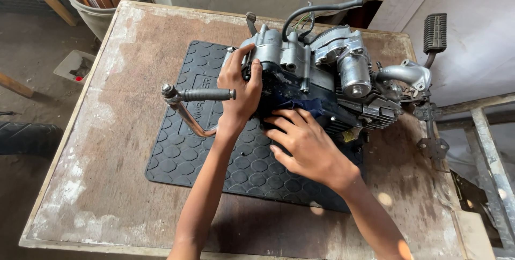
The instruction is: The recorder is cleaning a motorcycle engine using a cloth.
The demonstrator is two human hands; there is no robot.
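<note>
Worn and stained, a wooden table (102,174) fills most of the frame, with a black rubber mat (182,152) of hexagon pattern lying across its middle. On the mat's upper right part sits a small grey motorcycle engine (322,77), its finned cylinder pointing toward the right of the frame and a black hose (316,10) arching over its top. A kick-start lever (196,99) with a black rubber grip juts out from the engine's left side, toward the centre left of the picture. The left hand (241,91) rises from the bottom centre and grips the engine's left end, fingers curled over the casing and thumb pressed against it. The right hand (306,144), just beside it at centre, lies with fingers spread narrowly and flat on a dark blue cloth (300,107) at the engine's near side, holding nothing closed in its grasp. At upper right a ribbed black foot pedal (435,33) stands past the table edge. A grey bucket (91,10) with wooden pieces shows in the upper left corner.
</note>
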